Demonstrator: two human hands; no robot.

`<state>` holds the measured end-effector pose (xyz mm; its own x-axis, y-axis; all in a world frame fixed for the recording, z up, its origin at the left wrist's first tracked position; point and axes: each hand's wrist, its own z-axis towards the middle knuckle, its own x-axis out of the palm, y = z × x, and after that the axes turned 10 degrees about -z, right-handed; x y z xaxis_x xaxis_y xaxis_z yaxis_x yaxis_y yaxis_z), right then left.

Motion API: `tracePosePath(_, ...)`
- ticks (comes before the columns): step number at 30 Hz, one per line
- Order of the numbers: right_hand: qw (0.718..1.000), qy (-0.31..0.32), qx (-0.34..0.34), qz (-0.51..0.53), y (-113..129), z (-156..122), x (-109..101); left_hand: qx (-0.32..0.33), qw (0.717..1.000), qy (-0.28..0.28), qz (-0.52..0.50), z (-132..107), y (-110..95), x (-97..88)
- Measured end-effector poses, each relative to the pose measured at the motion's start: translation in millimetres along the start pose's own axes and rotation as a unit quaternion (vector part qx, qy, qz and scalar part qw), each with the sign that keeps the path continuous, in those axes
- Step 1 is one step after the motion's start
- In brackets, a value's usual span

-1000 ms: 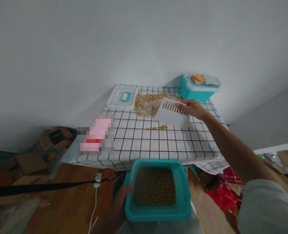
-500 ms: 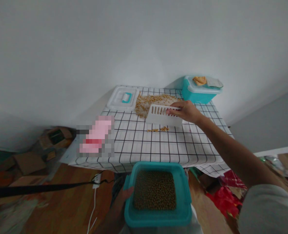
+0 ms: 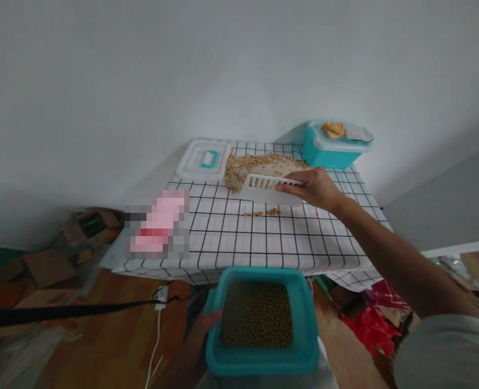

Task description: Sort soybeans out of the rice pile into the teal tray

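Observation:
My right hand (image 3: 319, 189) grips the slotted upper edge of a white plastic plate (image 3: 269, 195), holding it tilted above the checked cloth. Behind the plate, tan beans mixed with pale grains (image 3: 243, 167) spread across the table. Two small clusters of beans (image 3: 273, 212) lie in front of it. Near my body, my left hand (image 3: 202, 335) is wrapped around the left side of an open teal bin (image 3: 263, 368). Many round brownish beans (image 3: 257, 316) cover the bin's bottom. The fingers under the bin are hidden.
A clear lid with a teal handle (image 3: 204, 160) lies at the table's back left. At the back right stands a lidded teal box (image 3: 330, 154) with folded cloths on top. A blurred pink item (image 3: 160, 221) is at the left. Cardboard boxes (image 3: 48, 270) are on the floor.
My right hand has tilted the white plate flatter, its lower edge rising off the cloth near the bean clusters. My left hand and the bin have stayed nearly still.

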<state>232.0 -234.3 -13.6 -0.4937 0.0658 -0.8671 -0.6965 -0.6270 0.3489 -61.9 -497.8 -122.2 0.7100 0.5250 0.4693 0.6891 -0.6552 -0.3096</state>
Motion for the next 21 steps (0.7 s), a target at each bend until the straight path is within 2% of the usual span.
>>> tracePosePath(5, 0.998, 0.033, -0.050, 0.026, -5, -1, 2, -0.002, 1.000, 0.000, -0.003, 0, -1, -0.1)
tracePosePath(12, 0.998, 0.062, -0.010, 0.031, -15, 13, 8, -0.005, 1.000, -0.002, 0.004, -1, 1, -3.0)
tracePosePath(21, 0.998, 0.053, 0.015, 0.010, -32, 30, 8, 0.013, 1.000, 0.006, 0.012, -6, -1, 2.6)
